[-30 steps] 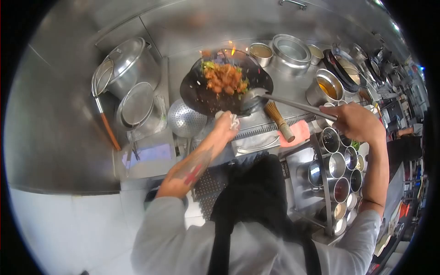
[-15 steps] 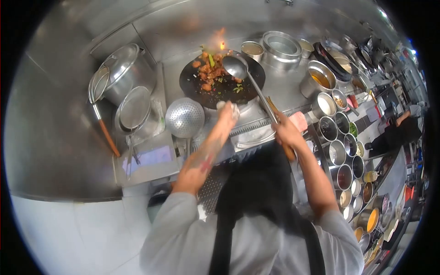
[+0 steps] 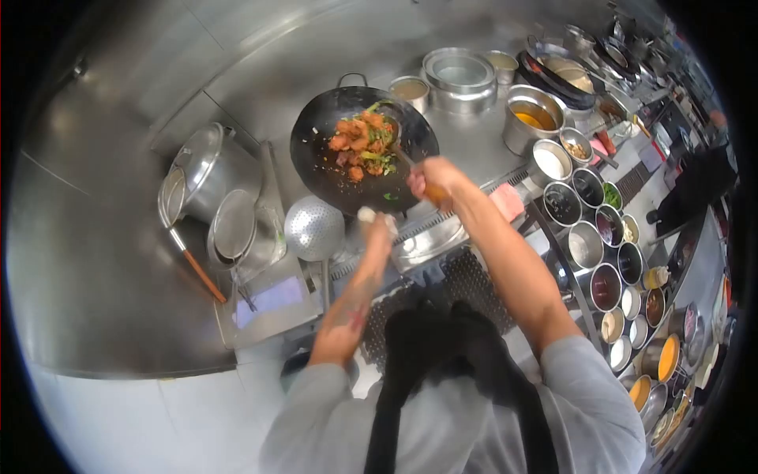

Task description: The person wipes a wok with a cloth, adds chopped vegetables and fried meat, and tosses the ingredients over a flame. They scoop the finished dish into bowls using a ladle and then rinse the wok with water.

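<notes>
The round black wok (image 3: 328,180) sits just beyond the left hand (image 3: 378,230), which is closed around a folded white cloth (image 3: 392,226) at the wok's near rim. The right hand (image 3: 436,182), fingers wrapped round the brown handle of a long metal ladle (image 3: 404,157), is to the right of the wok's centre, near its edge. The ladle's head reaches into the orange-brown chunks with green pieces (image 3: 354,141) heaped in the wok. Left of the left hand, a perforated silver strainer (image 3: 314,227) lies near the wok.
</notes>
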`<act>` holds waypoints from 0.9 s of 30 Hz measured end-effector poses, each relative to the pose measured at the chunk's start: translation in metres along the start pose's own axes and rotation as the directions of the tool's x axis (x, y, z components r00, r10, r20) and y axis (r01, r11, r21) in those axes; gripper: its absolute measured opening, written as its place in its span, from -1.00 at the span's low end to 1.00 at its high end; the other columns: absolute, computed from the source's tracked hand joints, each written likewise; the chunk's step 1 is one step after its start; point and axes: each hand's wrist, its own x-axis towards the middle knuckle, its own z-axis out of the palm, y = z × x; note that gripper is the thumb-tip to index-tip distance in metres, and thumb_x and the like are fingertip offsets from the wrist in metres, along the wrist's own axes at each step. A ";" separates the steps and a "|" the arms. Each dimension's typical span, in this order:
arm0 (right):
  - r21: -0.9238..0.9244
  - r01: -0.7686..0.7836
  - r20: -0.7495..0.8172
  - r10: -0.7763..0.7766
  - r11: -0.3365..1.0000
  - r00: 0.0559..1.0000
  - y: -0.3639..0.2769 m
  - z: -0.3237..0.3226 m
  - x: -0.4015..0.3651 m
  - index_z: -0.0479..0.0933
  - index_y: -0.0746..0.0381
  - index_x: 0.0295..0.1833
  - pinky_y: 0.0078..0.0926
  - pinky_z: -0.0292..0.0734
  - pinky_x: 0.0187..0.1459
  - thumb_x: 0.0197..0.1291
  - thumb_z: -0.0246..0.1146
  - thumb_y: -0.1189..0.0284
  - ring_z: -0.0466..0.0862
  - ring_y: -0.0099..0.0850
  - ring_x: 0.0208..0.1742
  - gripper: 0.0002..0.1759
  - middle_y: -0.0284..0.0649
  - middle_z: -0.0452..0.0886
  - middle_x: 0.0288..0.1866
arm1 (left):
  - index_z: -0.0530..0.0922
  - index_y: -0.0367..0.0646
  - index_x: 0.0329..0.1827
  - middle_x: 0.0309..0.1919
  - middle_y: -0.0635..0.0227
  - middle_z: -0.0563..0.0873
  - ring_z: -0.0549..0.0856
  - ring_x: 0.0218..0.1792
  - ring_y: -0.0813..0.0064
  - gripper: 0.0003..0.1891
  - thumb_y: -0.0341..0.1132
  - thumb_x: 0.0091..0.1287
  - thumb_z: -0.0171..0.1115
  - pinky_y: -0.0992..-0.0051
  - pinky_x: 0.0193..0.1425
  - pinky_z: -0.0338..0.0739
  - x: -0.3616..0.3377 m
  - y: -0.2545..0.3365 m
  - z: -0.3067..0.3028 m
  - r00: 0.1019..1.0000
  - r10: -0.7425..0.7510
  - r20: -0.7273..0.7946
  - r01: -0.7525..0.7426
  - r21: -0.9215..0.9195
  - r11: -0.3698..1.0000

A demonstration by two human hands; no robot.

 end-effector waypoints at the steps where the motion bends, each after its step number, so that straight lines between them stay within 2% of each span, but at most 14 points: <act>1: 0.485 -0.233 0.240 0.127 0.843 0.962 -0.001 -0.011 0.006 0.31 0.46 -0.27 -0.54 0.40 -0.62 0.28 -0.01 0.62 0.44 -0.47 -0.62 -0.91 -0.13 0.48 -0.44 | 0.49 -0.22 -0.08 -0.27 0.10 0.68 0.69 -0.46 0.30 -0.82 -0.27 0.47 0.11 0.40 -0.50 0.56 0.004 0.017 -0.004 0.995 -0.091 0.043 0.093 -0.025 0.995; 2: 0.481 -0.211 0.167 0.147 0.851 0.975 -0.003 -0.004 -0.015 0.19 0.35 -0.31 -0.71 0.26 -0.65 0.31 -0.01 0.64 0.30 -0.62 -0.63 -0.86 -0.26 0.34 -0.49 | 0.48 -0.19 -0.07 -0.27 0.13 0.67 0.70 -0.43 0.29 -0.81 -0.24 0.48 0.08 0.39 -0.49 0.55 0.002 0.040 0.001 0.973 -0.231 0.027 0.233 -0.121 0.965; 4: 0.402 -0.126 0.082 0.102 0.907 0.991 0.006 -0.001 -0.049 0.20 0.37 -0.29 -0.70 0.27 -0.65 0.32 -0.01 0.64 0.32 -0.61 -0.63 -0.88 -0.23 0.37 -0.47 | 0.45 -0.10 -0.02 -0.24 0.19 0.65 0.71 -0.35 0.27 -0.81 -0.19 0.50 0.02 0.39 -0.42 0.58 0.007 0.063 -0.008 0.889 -0.436 0.139 0.457 -0.209 0.865; 9: 0.053 0.136 -0.033 -0.135 0.989 0.990 0.003 0.012 -0.089 0.28 0.38 -0.09 -0.63 0.28 -0.64 0.33 0.01 0.65 0.37 -0.60 -0.58 -0.91 -0.20 0.42 -0.41 | 0.46 -0.13 -0.06 -0.29 0.15 0.66 0.70 -0.42 0.28 -0.80 -0.19 0.46 0.06 0.37 -0.52 0.55 0.003 0.050 -0.012 0.902 -0.409 0.139 0.432 -0.290 0.854; 10: -0.017 0.157 -0.031 -0.158 0.987 0.987 0.005 0.014 -0.087 0.31 0.36 0.22 -0.60 0.31 -0.64 0.39 0.04 0.57 0.36 -0.61 -0.57 -0.68 -0.21 0.42 -0.35 | 0.46 -0.14 -0.07 -0.31 0.15 0.67 0.70 -0.43 0.29 -0.80 -0.19 0.46 0.07 0.37 -0.51 0.57 0.008 0.043 -0.019 0.905 -0.385 0.178 0.420 -0.246 0.874; 11: -0.030 0.171 -0.041 -0.172 0.985 0.984 0.005 0.031 -0.096 0.31 0.36 0.22 -0.60 0.31 -0.64 0.39 0.04 0.57 0.36 -0.61 -0.57 -0.68 -0.21 0.42 -0.35 | 0.46 -0.14 -0.08 -0.33 0.16 0.68 0.70 -0.44 0.29 -0.80 -0.20 0.45 0.08 0.38 -0.50 0.58 0.011 0.041 -0.025 0.906 -0.363 0.216 0.405 -0.201 0.892; 13: -0.401 0.294 -0.211 -0.400 0.868 0.892 0.012 0.069 -0.114 0.16 0.28 0.50 -0.60 0.31 -0.62 0.46 0.04 0.47 0.34 -0.62 -0.59 -0.46 -0.24 0.42 -0.30 | 0.47 -0.14 -0.09 -0.34 0.17 0.69 0.70 -0.46 0.28 -0.80 -0.20 0.44 0.08 0.37 -0.50 0.59 0.013 0.041 -0.036 0.897 -0.368 0.245 0.418 -0.197 0.887; 15: -0.417 0.307 -0.183 -0.410 0.856 0.894 0.025 0.074 -0.107 0.01 0.20 0.61 -0.59 0.28 -0.63 0.51 0.02 0.40 0.31 -0.63 -0.60 -0.36 -0.27 0.40 -0.28 | 0.48 -0.15 -0.10 -0.36 0.18 0.69 0.69 -0.47 0.27 -0.80 -0.20 0.44 0.08 0.36 -0.50 0.59 0.015 0.046 -0.039 0.883 -0.387 0.267 0.442 -0.188 0.877; 17: -0.186 0.297 -0.223 -0.335 0.937 0.915 0.039 0.083 -0.094 -0.02 0.15 0.63 -0.58 0.27 -0.64 0.51 0.01 0.42 0.29 -0.63 -0.61 -0.34 -0.29 0.39 -0.30 | 0.49 -0.15 -0.13 -0.38 0.15 0.69 0.67 -0.48 0.26 -0.80 -0.20 0.43 0.05 0.34 -0.52 0.55 0.018 0.047 -0.045 0.896 -0.308 0.320 0.399 -0.276 0.875; 18: -0.054 0.306 -0.269 -0.309 0.951 0.912 0.043 0.087 -0.085 0.22 0.27 0.44 -0.65 0.24 -0.67 0.51 0.00 0.43 0.28 -0.66 -0.61 -0.54 -0.28 0.40 -0.33 | 0.50 -0.14 -0.16 -0.41 0.20 0.67 0.65 -0.50 0.29 -0.83 -0.23 0.43 0.05 0.36 -0.52 0.54 0.026 0.046 -0.053 0.858 -0.349 0.375 0.456 -0.247 0.855; 19: -0.036 0.296 -0.291 -0.293 0.955 0.911 0.050 0.089 -0.074 0.22 0.27 0.44 -0.65 0.24 -0.67 0.51 0.00 0.43 0.28 -0.66 -0.61 -0.54 -0.28 0.40 -0.33 | 0.50 -0.14 -0.16 -0.41 0.20 0.67 0.65 -0.50 0.29 -0.83 -0.23 0.43 0.05 0.36 -0.52 0.54 0.020 0.055 -0.058 0.848 -0.376 0.374 0.477 -0.228 0.849; 22: 0.614 0.175 -0.093 -0.150 0.769 0.984 0.060 0.102 -0.048 0.20 0.17 -0.17 -0.83 0.15 -0.69 0.48 0.02 0.46 0.29 -0.71 -0.59 -0.86 -0.26 0.41 -0.37 | 0.51 -0.09 -0.14 -0.41 0.34 0.64 0.64 -0.50 0.38 -0.83 -0.20 0.46 0.07 0.40 -0.45 0.59 0.019 0.085 -0.057 0.722 -0.557 0.410 0.653 -0.140 0.744; 25: 0.633 0.159 -0.152 -0.079 0.757 0.985 0.082 0.118 -0.035 0.21 0.21 -0.10 -0.81 0.17 -0.69 0.47 0.01 0.47 0.30 -0.71 -0.59 -0.89 -0.27 0.41 -0.38 | 0.48 -0.08 -0.10 -0.39 0.33 0.64 0.64 -0.49 0.39 -0.84 -0.21 0.46 0.08 0.40 -0.46 0.57 0.017 0.097 -0.048 0.797 -0.527 0.296 0.588 -0.178 0.789; 27: 0.324 0.271 -0.307 -0.171 0.906 0.936 0.099 0.135 -0.044 0.27 0.23 0.10 -0.73 0.18 -0.68 0.48 0.00 0.45 0.29 -0.67 -0.60 -0.82 -0.29 0.40 -0.39 | 0.46 -0.08 -0.07 -0.40 0.33 0.64 0.65 -0.48 0.41 -0.85 -0.22 0.46 0.09 0.41 -0.49 0.56 0.013 0.098 -0.048 0.807 -0.512 0.294 0.575 -0.195 0.794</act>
